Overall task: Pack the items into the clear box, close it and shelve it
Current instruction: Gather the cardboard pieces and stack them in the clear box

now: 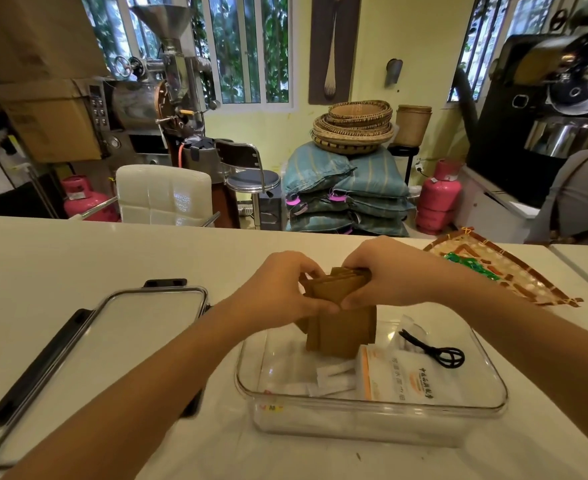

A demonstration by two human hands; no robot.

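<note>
A stack of brown paper bags (341, 327) stands upright in the clear box (372, 408), at its far side. My left hand (282, 289) and my right hand (386, 275) both grip the top edge of the stack from either side. Inside the box lie white packets (334, 375), a white pouch with orange print (407, 375) and a black cord (434, 351). The box's clear lid with black clips (112, 337) lies flat on the white table to the left.
A woven bamboo tray (500, 271) with green items sits at the table's far right. Another person's grey sleeve (576, 199) shows at the right edge. Beyond the table stand a white chair (164, 195), a stool, stacked sacks and pink gas cylinders.
</note>
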